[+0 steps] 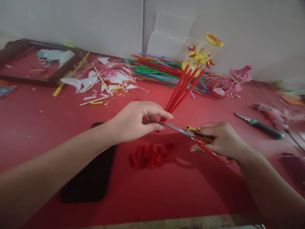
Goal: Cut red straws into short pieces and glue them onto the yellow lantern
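My left hand (135, 122) pinches the lower ends of several long red fuzzy sticks (182, 90), which lean up and to the right. My right hand (220, 140) is closed round the handles of red-handled scissors (178, 128). The blades reach left to the sticks, right beside my left fingertips. A short yellow piece (190, 128) shows near the scissors' pivot, by my right hand. Below the blades, a pile of short red pieces (152, 156) lies on the red table (181, 197).
A black phone (88, 178) lies under my left forearm. Behind are coloured sticks (152, 71), white and pink scraps (107, 78), a brown frame (51, 79), a yellow-topped model (200, 55) and a pink one (233, 81). At right are a knife (264, 128) and a glue gun (273, 116).
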A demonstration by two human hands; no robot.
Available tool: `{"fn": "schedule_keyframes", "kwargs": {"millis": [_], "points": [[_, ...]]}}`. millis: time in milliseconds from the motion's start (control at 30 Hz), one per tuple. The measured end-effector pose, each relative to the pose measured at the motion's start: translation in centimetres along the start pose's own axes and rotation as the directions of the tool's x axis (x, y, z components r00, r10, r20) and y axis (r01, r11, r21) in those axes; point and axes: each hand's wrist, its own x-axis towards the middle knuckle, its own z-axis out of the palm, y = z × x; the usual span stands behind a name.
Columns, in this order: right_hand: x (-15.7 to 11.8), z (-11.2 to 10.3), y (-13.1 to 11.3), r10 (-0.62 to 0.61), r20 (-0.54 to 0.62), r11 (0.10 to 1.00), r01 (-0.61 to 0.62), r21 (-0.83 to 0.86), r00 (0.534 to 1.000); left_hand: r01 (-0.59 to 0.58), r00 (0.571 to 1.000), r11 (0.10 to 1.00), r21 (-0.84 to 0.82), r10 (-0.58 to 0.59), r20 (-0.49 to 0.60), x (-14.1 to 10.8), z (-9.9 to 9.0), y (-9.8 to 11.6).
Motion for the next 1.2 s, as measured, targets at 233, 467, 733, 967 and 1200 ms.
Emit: {"fn": "schedule_keyframes", "kwargs": {"millis": [233, 467, 733, 967, 1200], "points": [[-0.2, -1.3, 2.0, 0.061, -0.067, 0.991, -0.069, -0.118, 0.996, 0.1, 0.993, 0.994, -0.048, -0.103, -0.06, 0.1, -0.2, -0.9], [-0.3, -1.6, 3.6, 0.148, -0.121, 0.932, -0.18, -0.314, 0.981, 0.134, 0.991, 0.956, -0.26, -0.132, 0.025, -0.3, 0.7, -0.5], [0.0, -0.9, 0.5, 0.047, -0.317, 0.985, -0.096, -0.142, 0.947, 0.252, 0.968, 0.893, -0.373, -0.234, 0.095, -0.5, 1.5, -0.6], [2.2, 3.4, -5.7, -0.212, -0.45, 0.973, 0.229, -0.017, 0.867, 0.283, 0.957, 0.857, -0.431, -0.221, 0.188, -0.9, 2.6, 0.1], [2.3, 4.8, -6.6, -0.285, -0.484, 0.947, 0.321, -0.009, 0.827, 0.315, 0.94, 0.843, -0.435, -0.215, 0.265, -1.1, 2.6, -0.5]]}}
